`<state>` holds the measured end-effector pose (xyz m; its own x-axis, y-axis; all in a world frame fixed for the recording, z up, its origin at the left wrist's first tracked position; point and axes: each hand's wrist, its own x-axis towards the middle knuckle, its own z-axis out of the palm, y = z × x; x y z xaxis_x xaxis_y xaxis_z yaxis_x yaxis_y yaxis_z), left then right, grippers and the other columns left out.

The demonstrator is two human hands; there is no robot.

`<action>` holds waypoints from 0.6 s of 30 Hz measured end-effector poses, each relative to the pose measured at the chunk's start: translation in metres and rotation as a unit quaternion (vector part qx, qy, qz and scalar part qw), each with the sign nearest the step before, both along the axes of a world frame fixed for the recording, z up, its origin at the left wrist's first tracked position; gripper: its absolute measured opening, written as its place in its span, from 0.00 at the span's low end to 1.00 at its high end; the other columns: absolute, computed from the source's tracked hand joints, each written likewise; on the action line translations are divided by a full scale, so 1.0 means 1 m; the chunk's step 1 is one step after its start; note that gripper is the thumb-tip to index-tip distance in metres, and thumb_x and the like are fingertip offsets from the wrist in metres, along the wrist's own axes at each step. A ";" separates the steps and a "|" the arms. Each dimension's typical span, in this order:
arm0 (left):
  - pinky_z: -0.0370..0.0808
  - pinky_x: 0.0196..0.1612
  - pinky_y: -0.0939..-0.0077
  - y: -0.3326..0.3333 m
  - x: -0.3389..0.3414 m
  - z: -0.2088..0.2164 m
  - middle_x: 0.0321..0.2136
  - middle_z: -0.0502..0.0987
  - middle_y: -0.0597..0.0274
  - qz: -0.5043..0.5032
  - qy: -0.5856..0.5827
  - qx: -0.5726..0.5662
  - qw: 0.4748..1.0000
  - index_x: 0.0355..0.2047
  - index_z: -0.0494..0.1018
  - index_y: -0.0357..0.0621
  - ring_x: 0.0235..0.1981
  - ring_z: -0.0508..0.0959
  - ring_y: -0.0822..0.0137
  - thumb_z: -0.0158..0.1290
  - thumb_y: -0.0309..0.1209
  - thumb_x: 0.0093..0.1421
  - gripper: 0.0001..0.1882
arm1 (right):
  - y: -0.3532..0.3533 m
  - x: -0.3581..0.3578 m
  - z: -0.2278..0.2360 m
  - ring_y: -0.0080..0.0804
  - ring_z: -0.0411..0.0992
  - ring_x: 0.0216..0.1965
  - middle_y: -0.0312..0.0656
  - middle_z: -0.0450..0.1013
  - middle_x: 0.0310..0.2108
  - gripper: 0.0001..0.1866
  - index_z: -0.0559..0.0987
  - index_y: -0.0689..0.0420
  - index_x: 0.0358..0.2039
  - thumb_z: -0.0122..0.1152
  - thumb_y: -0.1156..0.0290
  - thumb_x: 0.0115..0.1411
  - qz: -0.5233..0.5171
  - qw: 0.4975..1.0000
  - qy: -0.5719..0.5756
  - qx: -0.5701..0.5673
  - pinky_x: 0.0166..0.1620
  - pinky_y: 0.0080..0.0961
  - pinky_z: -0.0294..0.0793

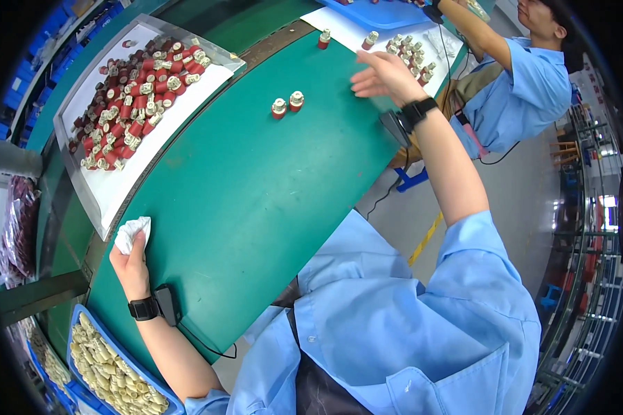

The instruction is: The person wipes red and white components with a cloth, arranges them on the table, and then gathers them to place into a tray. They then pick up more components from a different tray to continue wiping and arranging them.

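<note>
My left hand [132, 266] is closed on a crumpled white cloth [133, 234] at the left of the green work table [221, 207]. My right hand [389, 77] reaches over the far right of the table, fingers stretched out and holding nothing. Two small red parts with cream tops [287, 106] stand upright between my hands, nearer the right one. Beyond the right hand stand two more such parts, one on the green surface [324, 39] and one on the white sheet [369, 40], with a group of them [410, 55] close by.
A clear-walled tray [83, 181] heaped with red-and-cream parts lies at the far left. A blue bin [76, 349] of cream pieces sits at the lower left. At the far right are a blue tray [381, 19] and a co-worker in a blue shirt [526, 90]; cables hang near the table edge.
</note>
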<state>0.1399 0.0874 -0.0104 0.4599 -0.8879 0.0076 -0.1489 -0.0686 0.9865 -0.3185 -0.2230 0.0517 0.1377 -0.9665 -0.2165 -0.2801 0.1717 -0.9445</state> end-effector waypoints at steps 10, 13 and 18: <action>0.71 0.47 0.79 0.000 -0.004 0.009 0.39 0.78 0.63 -0.017 -0.021 -0.002 1.000 0.41 0.76 0.31 0.41 0.76 0.73 0.52 0.21 0.62 0.08 | -0.111 0.052 -0.042 0.38 0.79 0.36 0.57 0.76 0.39 0.31 0.71 0.65 0.50 0.51 0.45 0.66 0.022 0.983 -0.143 0.113 0.40 0.29 0.82; 0.71 0.45 0.80 0.001 -0.005 0.006 0.38 0.78 0.64 -0.019 -0.037 -0.013 0.999 0.39 0.76 0.32 0.40 0.75 0.74 0.53 0.21 0.62 0.07 | -0.097 0.043 -0.033 0.35 0.80 0.35 0.55 0.77 0.38 0.30 0.72 0.64 0.49 0.50 0.45 0.66 0.072 0.979 -0.131 0.136 0.38 0.26 0.82; 0.70 0.44 0.82 0.002 -0.004 0.004 0.37 0.78 0.65 0.009 0.002 0.004 1.000 0.39 0.76 0.32 0.38 0.75 0.75 0.53 0.21 0.62 0.07 | -0.028 0.034 -0.008 0.31 0.80 0.29 0.50 0.80 0.32 0.29 0.73 0.64 0.49 0.49 0.47 0.68 0.184 0.959 -0.107 0.190 0.33 0.20 0.81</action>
